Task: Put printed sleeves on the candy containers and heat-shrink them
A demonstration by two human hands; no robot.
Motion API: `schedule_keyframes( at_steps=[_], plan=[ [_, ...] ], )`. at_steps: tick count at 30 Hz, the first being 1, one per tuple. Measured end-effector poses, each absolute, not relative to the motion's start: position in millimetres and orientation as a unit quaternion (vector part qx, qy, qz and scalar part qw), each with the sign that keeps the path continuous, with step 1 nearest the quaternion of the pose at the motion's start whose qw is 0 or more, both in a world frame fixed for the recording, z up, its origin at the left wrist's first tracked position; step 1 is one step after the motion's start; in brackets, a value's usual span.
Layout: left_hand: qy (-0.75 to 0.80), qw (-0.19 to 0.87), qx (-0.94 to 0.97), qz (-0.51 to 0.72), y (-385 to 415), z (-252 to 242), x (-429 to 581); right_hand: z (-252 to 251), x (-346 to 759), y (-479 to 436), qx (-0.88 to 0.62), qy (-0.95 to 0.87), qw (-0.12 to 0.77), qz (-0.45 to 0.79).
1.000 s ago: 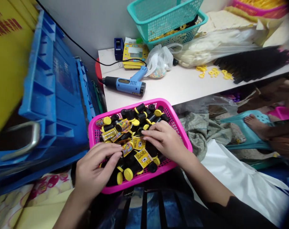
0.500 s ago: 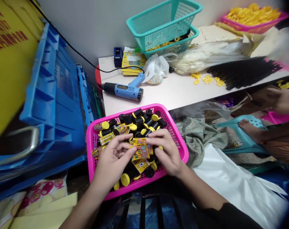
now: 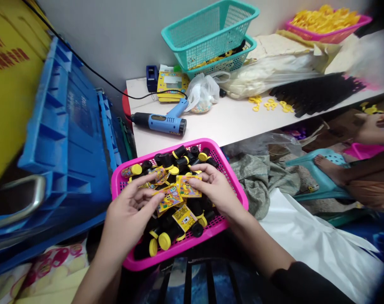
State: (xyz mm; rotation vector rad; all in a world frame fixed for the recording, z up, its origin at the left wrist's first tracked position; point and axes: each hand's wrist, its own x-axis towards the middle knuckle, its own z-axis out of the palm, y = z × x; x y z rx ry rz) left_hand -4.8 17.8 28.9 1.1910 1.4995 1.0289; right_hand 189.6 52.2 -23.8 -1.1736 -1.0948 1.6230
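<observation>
A yellow wrapper [image 3: 169,197] is pinched in the fingertips of the left hand [image 3: 128,213]. A second wrapper [image 3: 188,186] is pinched between the thumb and fingers of the right hand [image 3: 215,190]. Both are held just over the pile in the middle of the pink basket [image 3: 241,200], side by side and almost touching.

The printed sides are turned up. The long side of the second wrapper is laid nearly level, from left to right. The yellow wrapper is tipped, with its right end higher.

The basket is filled with little black tubes [image 3: 175,231] with yellow caps. A few, like the wrapped tube [image 3: 130,170] at the far left, are already dressed in yellow. Many more are bare, so it is judged that only a small part is done.
</observation>
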Motion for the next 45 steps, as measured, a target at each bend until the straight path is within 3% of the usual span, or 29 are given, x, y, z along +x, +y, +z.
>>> schedule_keyframes(
  at_steps=[5, 9, 11, 15, 18, 20, 24, 28, 30, 32, 34, 36, 39, 45],
  plan=[
    [0.591, 0.495, 0.503, 0.391, 26.5, 35.4, -9.2, -5.5, 181.4, 49.9, -0.451, -0.649, 0.424, 0.443],
    [0.569, 0.527, 0.510, 0.371, 37.5, 37.3, -1.4, 9.5, 179.4, 59.4, -0.372, -0.605, 0.381, 0.592],
    [0.543, 0.554, 0.498, 0.387, 42.5, 37.0, 7.4, 12.4, 177.3, 64.8, -0.376, -0.553, 0.413, 0.619],
    [0.499, 0.599, 0.451, 0.435, 48.1, 31.5, 24.8, 11.9, 180.3, 70.9, -0.387, -0.492, 0.471, 0.622],
    [0.520, 0.569, 0.404, 0.493, 48.9, 23.4, 22.9, 7.9, 199.7, 70.1, -0.426, -0.560, 0.462, 0.540],
    [0.543, 0.533, 0.390, 0.519, 48.2, 18.1, 13.8, 3.3, 218.1, 66.6, -0.436, -0.675, 0.387, 0.452],
    [0.570, 0.527, 0.353, 0.523, 44.0, 12.5, -2.3, -8.0, 244.9, 57.9, -0.413, -0.836, 0.138, 0.333],
    [0.566, 0.573, 0.272, 0.527, 39.1, 14.3, -0.8, -18.9, 250.4, 62.4, -0.401, -0.860, 0.062, 0.309],
    [0.572, 0.582, 0.255, 0.518, 37.2, 15.4, 1.1, -24.4, 250.6, 68.5, -0.386, -0.856, 0.105, 0.327],
    [0.581, 0.588, 0.255, 0.503, 35.3, 14.9, 0.6, -29.4, 250.9, 72.3, -0.382, -0.814, 0.221, 0.377],
    [0.587, 0.593, 0.275, 0.477, 33.2, 13.0, -1.9, -32.3, 250.5, 72.0, -0.368, -0.705, 0.355, 0.491],
    [0.587, 0.595, 0.311, 0.452, 31.3, 11.0, -3.9, -31.3, 248.2, 68.6, -0.323, -0.572, 0.424, 0.624],
    [0.574, 0.599, 0.362, 0.425, 29.7, 11.1, -2.4, -21.5, 240.6, 63.2, -0.289, -0.483, 0.454, 0.690],
    [0.541, 0.619, 0.392, 0.413, 28.9, 16.5, 5.0, 1.4, 226.4, 56.5, -0.371, -0.594, 0.416, 0.580]
  ],
)
